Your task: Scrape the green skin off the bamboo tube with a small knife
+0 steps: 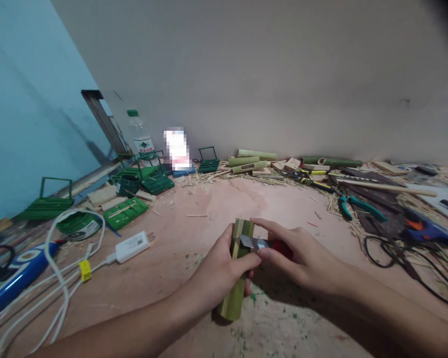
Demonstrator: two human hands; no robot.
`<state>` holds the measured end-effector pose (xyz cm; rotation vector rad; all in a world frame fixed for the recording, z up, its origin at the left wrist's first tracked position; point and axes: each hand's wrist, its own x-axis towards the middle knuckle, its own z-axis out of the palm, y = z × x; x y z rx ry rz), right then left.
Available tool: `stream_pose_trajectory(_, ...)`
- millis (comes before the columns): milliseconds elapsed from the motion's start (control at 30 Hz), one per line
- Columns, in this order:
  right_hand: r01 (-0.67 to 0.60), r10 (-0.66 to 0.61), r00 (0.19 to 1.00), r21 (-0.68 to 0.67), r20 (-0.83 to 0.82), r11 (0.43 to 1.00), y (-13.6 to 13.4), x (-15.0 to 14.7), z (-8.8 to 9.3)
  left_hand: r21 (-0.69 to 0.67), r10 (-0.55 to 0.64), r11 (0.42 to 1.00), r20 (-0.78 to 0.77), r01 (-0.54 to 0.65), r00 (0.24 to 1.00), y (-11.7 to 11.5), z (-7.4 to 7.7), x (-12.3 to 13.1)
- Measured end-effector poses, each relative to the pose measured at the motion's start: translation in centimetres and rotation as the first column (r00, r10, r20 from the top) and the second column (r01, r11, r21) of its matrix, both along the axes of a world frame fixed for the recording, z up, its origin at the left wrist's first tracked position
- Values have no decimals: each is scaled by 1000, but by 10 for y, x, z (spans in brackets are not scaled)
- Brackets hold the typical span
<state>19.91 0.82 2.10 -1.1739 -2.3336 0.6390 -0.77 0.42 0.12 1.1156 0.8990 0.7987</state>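
A green bamboo piece (231,304) stands out near the front of the table, tilted with its top leaning away from me. My left hand (224,266) wraps round its middle, the thumb lying across the front. In my right hand (293,248) is a knife with a red handle (282,248). Its short metal blade (247,241) lies against the upper part of the bamboo, close to my left thumb. Fine green shavings (254,296) are scattered on the table just right of the bamboo.
On the left lie a white charger (132,247) with cables, a blue tube-like object (20,281) and small green bamboo chairs (47,206). A water bottle (142,136) and a lit phone (177,149) stand behind. At right are teal-handled pliers (364,206) and a blue glue gun (429,228). Bamboo pieces (336,162) line the wall.
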Motion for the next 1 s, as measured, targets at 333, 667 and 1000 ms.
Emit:
stream_pose_trajectory(333, 21, -21, 1000, 7, 19, 1000, 0, 2, -5, -10, -4, 1000, -4, 4, 1000, 1, -2, -1)
stream_pose_trajectory(667, -57, 54, 997, -53, -50, 997, -2, -2, 2, 2, 22, 1000, -36, -22, 999, 0, -1, 0)
stream_pose_trajectory(1000, -99, 96, 995, -68, -34, 993, 1, -3, -3, 67, -4, 998, -15, 5, 1000, 5, -8, 2)
